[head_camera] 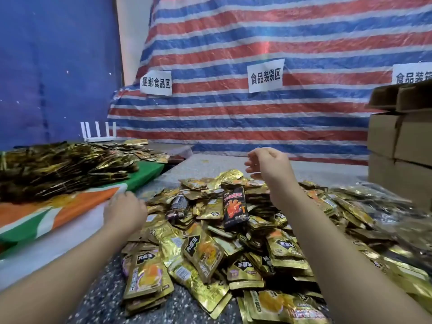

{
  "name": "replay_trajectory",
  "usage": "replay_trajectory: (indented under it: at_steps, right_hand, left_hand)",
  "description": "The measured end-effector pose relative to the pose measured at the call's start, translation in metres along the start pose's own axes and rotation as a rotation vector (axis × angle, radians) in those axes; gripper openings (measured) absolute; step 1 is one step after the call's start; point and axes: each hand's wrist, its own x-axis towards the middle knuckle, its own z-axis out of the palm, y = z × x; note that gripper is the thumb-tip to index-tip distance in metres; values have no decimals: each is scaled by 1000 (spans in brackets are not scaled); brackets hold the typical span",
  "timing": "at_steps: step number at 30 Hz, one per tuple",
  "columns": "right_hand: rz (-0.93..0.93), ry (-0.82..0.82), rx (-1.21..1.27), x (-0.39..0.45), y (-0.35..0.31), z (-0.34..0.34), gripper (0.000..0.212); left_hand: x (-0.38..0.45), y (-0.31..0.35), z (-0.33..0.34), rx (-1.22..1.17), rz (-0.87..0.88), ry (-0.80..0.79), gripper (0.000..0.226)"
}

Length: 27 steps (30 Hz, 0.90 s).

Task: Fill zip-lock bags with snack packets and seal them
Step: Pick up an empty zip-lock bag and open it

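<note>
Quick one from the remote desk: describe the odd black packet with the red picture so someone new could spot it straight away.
Start at the big heap of gold snack packets spread across the table in front of the person. Look near its top, between the left hand and the right forearm. The black packet lies there, long and narrow, with a red-orange picture, among gold foil neighbours.

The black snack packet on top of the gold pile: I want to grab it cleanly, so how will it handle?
The black snack packet looks like glossy film, so probably slippery and light. It lies loose atop the gold packets, so pushing would likely slide it rather than lift it.
</note>
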Motion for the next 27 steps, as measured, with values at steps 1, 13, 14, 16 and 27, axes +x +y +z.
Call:
replay_trajectory:
  at_steps: [1, 13, 14, 16, 27]
  right_hand:
    - [6, -8, -7, 1, 2, 1, 25]
    - [63, -73, 41, 1, 23, 5, 25]
    - [68, -79, 46, 0, 24, 6, 25]
    - [73, -97, 46, -2, 26, 9, 25]
    - [43, -89, 34, -2, 20, 4, 24]
  left_hand:
    - [0, -5, 3, 53, -83, -49, 48]
    - [-13, -27, 29, 153, -94, -185, 48]
    - [-15, -27, 28, 139, -81, -178, 37]
    - [-19, -28, 25, 134, -43, -168, 20]
    - [-31, -34, 23, 250, 97, -39, 40]
